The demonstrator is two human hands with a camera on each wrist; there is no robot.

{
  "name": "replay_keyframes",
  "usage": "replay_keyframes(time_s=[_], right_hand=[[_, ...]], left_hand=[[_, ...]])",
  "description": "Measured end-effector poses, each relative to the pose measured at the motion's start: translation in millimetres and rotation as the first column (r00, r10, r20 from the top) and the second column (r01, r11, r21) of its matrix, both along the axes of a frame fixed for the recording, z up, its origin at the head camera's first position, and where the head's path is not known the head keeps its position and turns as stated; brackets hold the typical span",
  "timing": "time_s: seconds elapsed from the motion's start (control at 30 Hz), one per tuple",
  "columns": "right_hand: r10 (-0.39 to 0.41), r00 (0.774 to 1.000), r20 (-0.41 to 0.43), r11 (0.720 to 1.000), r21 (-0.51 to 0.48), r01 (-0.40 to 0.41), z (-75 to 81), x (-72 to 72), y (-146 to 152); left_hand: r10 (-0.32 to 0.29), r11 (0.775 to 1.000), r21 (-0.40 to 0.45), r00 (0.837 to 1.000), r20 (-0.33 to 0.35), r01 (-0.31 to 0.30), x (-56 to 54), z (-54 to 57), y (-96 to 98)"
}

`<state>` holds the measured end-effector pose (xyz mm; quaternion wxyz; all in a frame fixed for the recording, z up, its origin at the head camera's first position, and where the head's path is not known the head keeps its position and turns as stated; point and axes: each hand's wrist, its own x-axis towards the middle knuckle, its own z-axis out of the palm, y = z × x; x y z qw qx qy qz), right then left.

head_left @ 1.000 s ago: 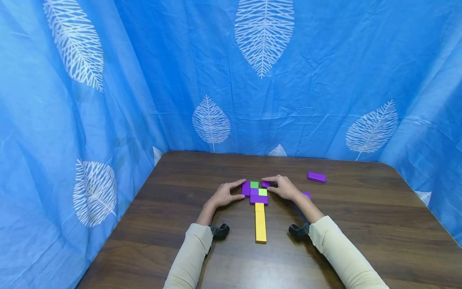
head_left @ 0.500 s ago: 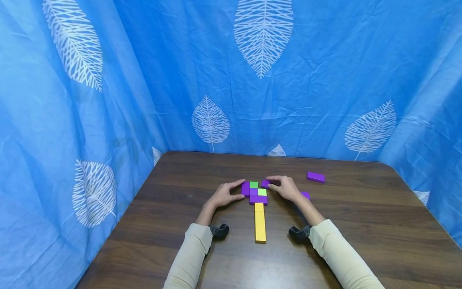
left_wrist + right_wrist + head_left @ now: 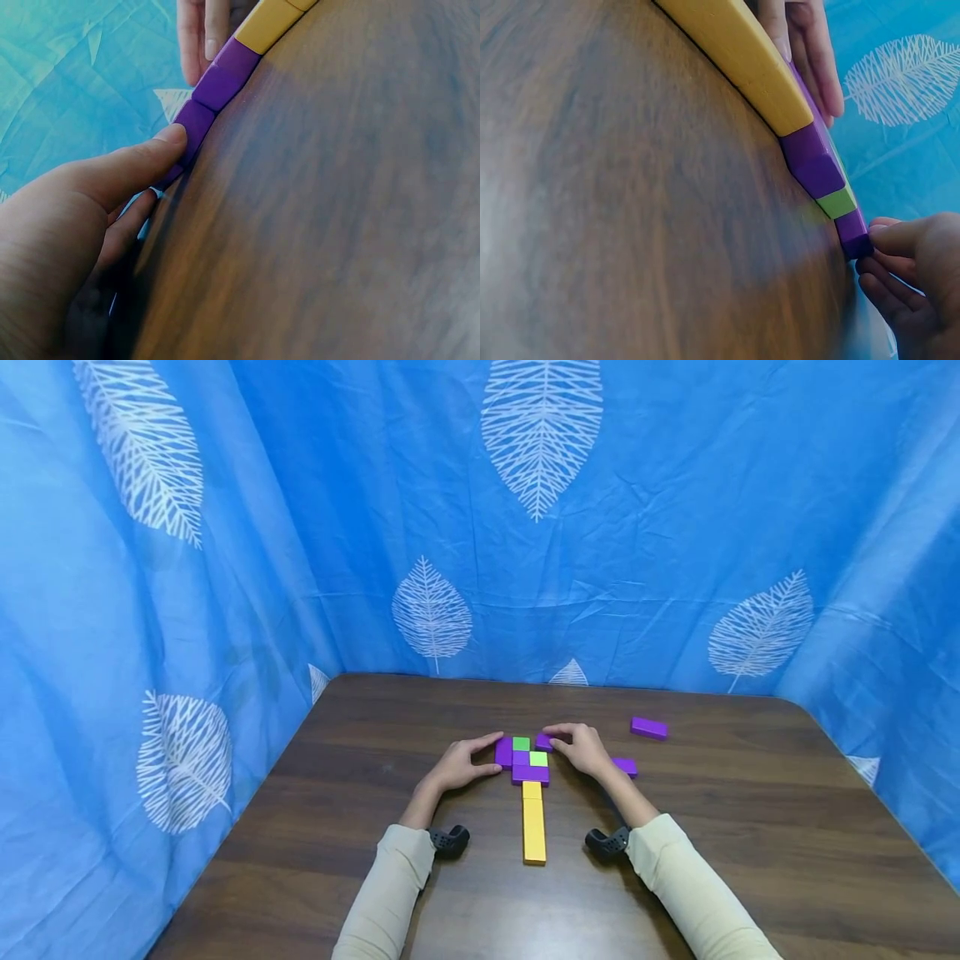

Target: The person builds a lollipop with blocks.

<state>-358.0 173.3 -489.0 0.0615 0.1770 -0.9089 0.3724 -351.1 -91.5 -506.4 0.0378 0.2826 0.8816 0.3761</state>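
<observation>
My left hand [image 3: 453, 767] holds a purple block [image 3: 503, 753] by its two ends, thumb at the near end and index finger at the far end. The left wrist view shows the thumb pressed on that block's end [image 3: 193, 124]. My right hand [image 3: 587, 752] pinches another purple block [image 3: 542, 742] between thumb and fingers, just right of a green block [image 3: 521, 744]. Between the hands, a purple piece [image 3: 521, 758] and a lime green block [image 3: 537, 760] lie behind a crosswise purple block [image 3: 530, 774]. Yellow blocks [image 3: 534, 831] run from it towards me.
Two loose purple blocks lie to the right: one further back [image 3: 648, 728], one [image 3: 626, 767] partly behind my right forearm. All sit on a dark wooden table [image 3: 360, 727]. A blue leaf-patterned curtain [image 3: 360, 568] hangs behind it. Black cameras [image 3: 450, 842] are strapped to both wrists.
My right fingers first drew back to the right, then came slightly left again at the purple block. My left hand keeps its hold. The whole head view has shifted a little.
</observation>
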Motion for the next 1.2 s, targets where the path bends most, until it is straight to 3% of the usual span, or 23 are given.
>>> replay_keyframes(time_s=[0.6,1.2], right_hand=[[0.020,1.000,0.020,1.000,-0.012,-0.020,-0.6,-2.6,-5.8],[0.039,0.999,0.027,0.999,0.001,-0.039,0.8,-1.5,-8.4]], left_hand=[[0.013,1.000,-0.012,1.000,0.028,-0.013,2.2,2.1,1.2],[0.016,1.000,-0.012,1.000,0.006,-0.016,-0.5,0.0,0.6]])
